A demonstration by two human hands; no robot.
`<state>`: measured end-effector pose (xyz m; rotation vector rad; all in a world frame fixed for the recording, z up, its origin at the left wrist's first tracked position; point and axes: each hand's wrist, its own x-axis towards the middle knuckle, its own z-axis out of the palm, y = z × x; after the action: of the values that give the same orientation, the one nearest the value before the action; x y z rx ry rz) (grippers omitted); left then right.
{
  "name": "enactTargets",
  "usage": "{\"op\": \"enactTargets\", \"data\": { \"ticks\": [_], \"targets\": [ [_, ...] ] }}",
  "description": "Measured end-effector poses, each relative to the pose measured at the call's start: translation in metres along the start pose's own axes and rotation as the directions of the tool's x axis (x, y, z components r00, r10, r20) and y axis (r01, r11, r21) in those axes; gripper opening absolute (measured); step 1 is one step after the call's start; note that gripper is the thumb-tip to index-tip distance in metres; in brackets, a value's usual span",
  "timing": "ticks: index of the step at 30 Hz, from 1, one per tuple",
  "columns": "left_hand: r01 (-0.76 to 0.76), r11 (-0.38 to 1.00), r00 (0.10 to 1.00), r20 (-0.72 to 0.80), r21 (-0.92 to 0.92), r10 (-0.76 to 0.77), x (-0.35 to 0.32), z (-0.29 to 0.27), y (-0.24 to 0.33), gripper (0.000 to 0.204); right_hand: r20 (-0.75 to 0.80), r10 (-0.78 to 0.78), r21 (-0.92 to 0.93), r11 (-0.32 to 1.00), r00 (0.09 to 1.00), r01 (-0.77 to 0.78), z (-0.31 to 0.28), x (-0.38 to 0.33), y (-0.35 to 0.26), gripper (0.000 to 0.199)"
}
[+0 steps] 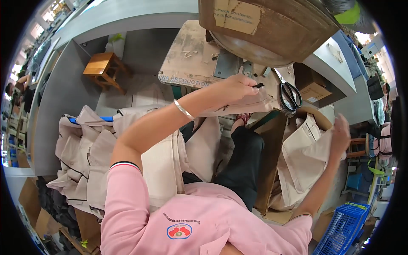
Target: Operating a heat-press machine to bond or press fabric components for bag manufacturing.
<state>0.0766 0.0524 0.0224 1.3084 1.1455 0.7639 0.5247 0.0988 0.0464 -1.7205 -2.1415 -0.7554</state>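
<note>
Wearing pink short-sleeved shirt (199,208), showing striped cuff trim (126,164) and blue-edged oval chest emblem (179,231) with red shapes. Sporting silvery bangle (183,110), dark trousers (242,170) and reddish footwear (243,118).

Left arm (159,121) angles inward, fingers (247,81) pinched; right arm (319,187) out wide, fingers (342,124) blurred

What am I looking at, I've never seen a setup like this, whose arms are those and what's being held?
No robot here: these are a person's own bare hands. The picture comes from a wide fisheye camera worn on the head, looking down, so straight edges bend. The left hand pinches a beige fabric piece with dark trim. The right hand is blurred beside folded beige fabric in a brown cardboard box; I can't tell whether it grips anything. On the worn tan tabletop are a flat grey metal plate and, near its right edge, metal scissors with black handles.
</note>
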Motion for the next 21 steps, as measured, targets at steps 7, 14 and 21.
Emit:
{"op": "enactTargets", "data": {
  "ticks": [7, 14, 21],
  "targets": [
    [-0.240, 0.941, 0.967, 0.139, 0.239, 0.211, 0.015, 0.057, 0.015, 0.029, -0.180, -0.692, 0.674, 0.431, 0.699, 0.600, -0.033, -0.086, -0.277, 0.018],
    [-0.412, 0.896, 0.895, -0.113, 0.166, 0.432, -0.057, 0.026, -0.017, 0.037, -0.155, -0.527, 0.556, 0.652, 0.835, 0.515, -0.021, -0.058, -0.287, 0.019],
    [-0.074, 0.997, 0.995, -0.067, 0.030, 0.076, -0.113, 0.034, -0.073, 0.038, -0.212, -0.350, 0.595, 0.695, 0.912, 0.405, -0.053, -0.036, -0.227, 0.018]
  ]
}}
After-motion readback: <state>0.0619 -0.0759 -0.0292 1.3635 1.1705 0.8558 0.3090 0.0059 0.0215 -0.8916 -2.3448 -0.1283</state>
